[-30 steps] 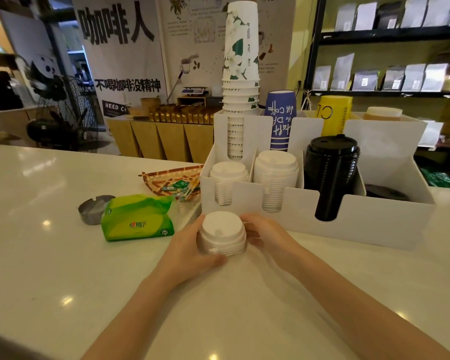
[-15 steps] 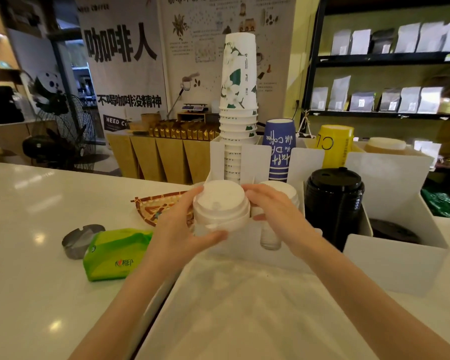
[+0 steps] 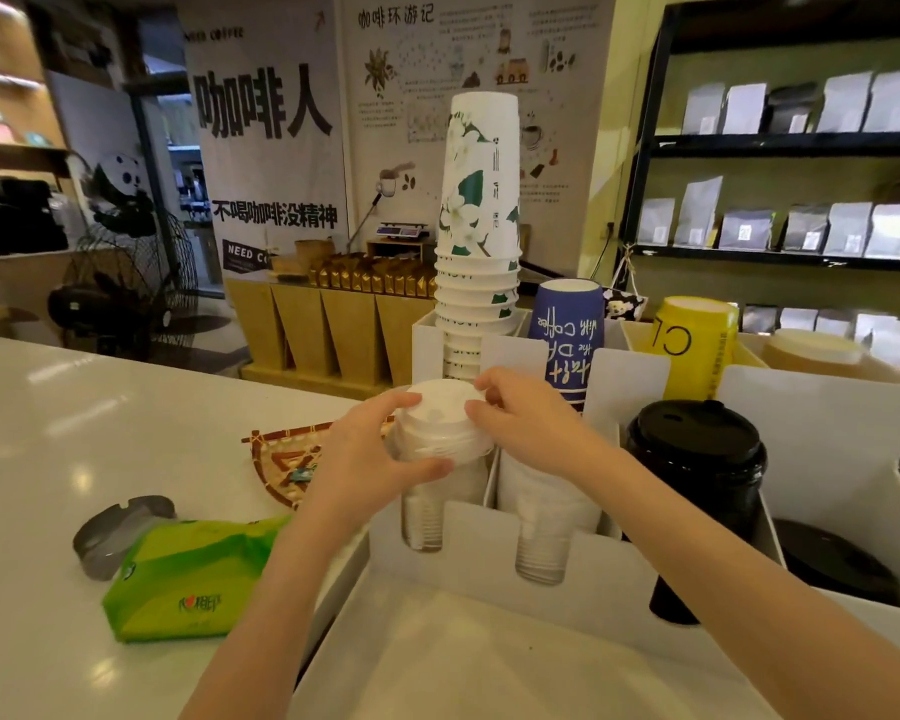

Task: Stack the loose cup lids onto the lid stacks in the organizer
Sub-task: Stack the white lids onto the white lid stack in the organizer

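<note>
1. Head view is showing both hands holding a small bundle of white cup lids (image 3: 440,426) at the centre of the frame, directly over the leftmost front compartment of the white organizer (image 3: 489,532).
2. Left hand (image 3: 365,459) is cupping the bundle from the left, its thumb curling under the lower rim and its fingers pressing against the far side; right hand (image 3: 528,415) is pinching the right edge of the top lid with fingertips close together.
3. White lid stack (image 3: 423,517) in that compartment is sitting just below the held bundle; whether the two are touching already cannot be told, since the hands are covering the join.
4. To do this step well, the person is probably needing to keep the bundle level and centred over the stack, so the rims nest rather than catch on the compartment's divider.
5. Lowering straight down, then loosening the thumb last, is likely the safest way, because a tilted release could be sending lids sliding toward the neighbouring white stack (image 3: 546,511).
6. Black lid stack (image 3: 697,491) at right is standing well apart and is not involved.
</note>
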Demonstrator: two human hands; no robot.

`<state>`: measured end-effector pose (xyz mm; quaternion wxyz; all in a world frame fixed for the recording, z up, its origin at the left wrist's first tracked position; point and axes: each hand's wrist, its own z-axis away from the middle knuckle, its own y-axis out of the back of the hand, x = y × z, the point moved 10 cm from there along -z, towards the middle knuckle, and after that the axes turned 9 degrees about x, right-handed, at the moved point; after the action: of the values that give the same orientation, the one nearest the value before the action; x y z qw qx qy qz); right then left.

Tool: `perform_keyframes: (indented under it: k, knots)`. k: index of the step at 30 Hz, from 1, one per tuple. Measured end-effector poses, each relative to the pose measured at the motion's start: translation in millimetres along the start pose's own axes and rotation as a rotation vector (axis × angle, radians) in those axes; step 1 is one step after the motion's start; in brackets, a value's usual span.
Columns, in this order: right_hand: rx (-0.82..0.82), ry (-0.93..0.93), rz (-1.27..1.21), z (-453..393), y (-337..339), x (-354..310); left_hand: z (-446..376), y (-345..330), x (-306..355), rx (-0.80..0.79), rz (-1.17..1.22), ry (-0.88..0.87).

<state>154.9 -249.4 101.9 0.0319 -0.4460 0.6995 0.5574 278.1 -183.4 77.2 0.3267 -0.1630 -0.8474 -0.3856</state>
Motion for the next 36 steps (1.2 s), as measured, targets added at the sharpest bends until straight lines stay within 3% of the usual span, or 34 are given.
perform_keyframes:
  k: [11, 30, 36]
  knots:
    - [-0.042, 0.074, 0.268, 2, -17, 7, 6, -13, -4, -0.102, -0.220, -0.027]
    - [-0.020, 0.147, 0.413, 9, -24, 4, 4, -19, 4, -0.170, -0.417, -0.163]
    - [0.020, 0.231, 0.592, 12, -26, -5, 9, -25, 17, -0.240, -0.648, -0.298]
